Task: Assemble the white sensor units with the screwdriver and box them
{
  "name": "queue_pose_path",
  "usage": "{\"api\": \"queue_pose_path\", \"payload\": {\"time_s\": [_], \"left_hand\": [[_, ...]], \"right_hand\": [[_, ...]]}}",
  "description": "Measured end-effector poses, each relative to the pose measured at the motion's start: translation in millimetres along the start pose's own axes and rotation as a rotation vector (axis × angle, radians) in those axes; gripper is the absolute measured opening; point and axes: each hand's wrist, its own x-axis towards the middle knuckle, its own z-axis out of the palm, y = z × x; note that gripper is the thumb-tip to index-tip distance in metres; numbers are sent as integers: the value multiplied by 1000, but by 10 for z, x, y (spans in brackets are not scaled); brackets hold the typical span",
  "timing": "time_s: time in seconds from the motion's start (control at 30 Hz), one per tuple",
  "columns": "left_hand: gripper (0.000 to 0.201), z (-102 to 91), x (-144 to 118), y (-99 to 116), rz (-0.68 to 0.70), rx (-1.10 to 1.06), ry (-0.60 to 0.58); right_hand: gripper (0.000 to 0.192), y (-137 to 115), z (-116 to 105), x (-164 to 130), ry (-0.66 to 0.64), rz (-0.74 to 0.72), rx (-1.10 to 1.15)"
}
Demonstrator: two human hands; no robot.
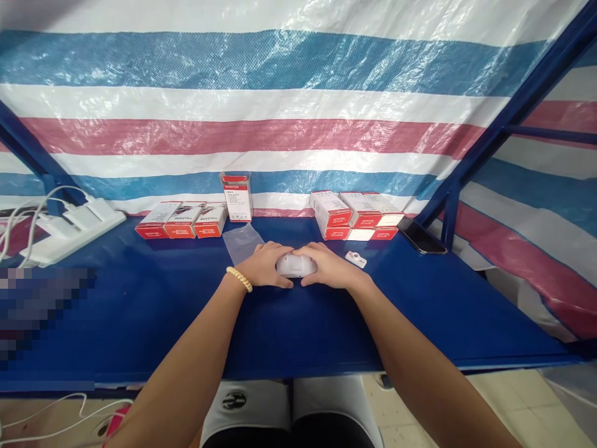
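Observation:
A smooth white detector (296, 266) with a rounded body is held between both hands, low over the blue table. My left hand (269, 264), with a beaded bracelet at the wrist, wraps around its left side. Around the right side curl the fingers and thumb of my right hand (328, 266). Just beyond my left hand lies a clear plastic bag (242, 242). To the right of my right hand rests a small white part (356, 259). An upright box printed "DETECTOR" (238, 198) stands behind the bag with its top flap raised.
Several red-and-white boxes (181, 221) lie in a row at the back left. More boxes (354, 214) are stacked at the back right, beside a black phone (421, 236). A white power strip (74, 231) with plugs occupies the left of the blue table (163, 305). A striped sheet (280, 134) hangs behind.

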Motion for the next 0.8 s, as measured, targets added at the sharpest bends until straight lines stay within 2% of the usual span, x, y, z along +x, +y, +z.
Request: {"api": "queue_pose_path", "payload": {"time_s": [0.2,0.37,0.47,0.53,0.6,0.7,0.8], "left_hand": [[76,64,45,41,-41,29,15],[75,23,26,56,-87,-19,16],[67,-11,14,47,-132,-122,61],[58,-35,7,30,-151,-258,103],[50,-56,4,18,-155,-395,132],[47,-73,13,29,-180,-468,184],[45,-71,35,57,-196,-438,263]], "right_hand": [[90,20,-89,-54,21,91,14],[87,31,-117,-61,-19,155,-3],[67,2,-141,-62,24,119,28],[45,-24,-168,-69,70,61,77],[34,-45,-191,-73,113,31,122],[28,-63,-193,-59,156,77,105],[35,-76,-164,-29,168,137,46]]}}
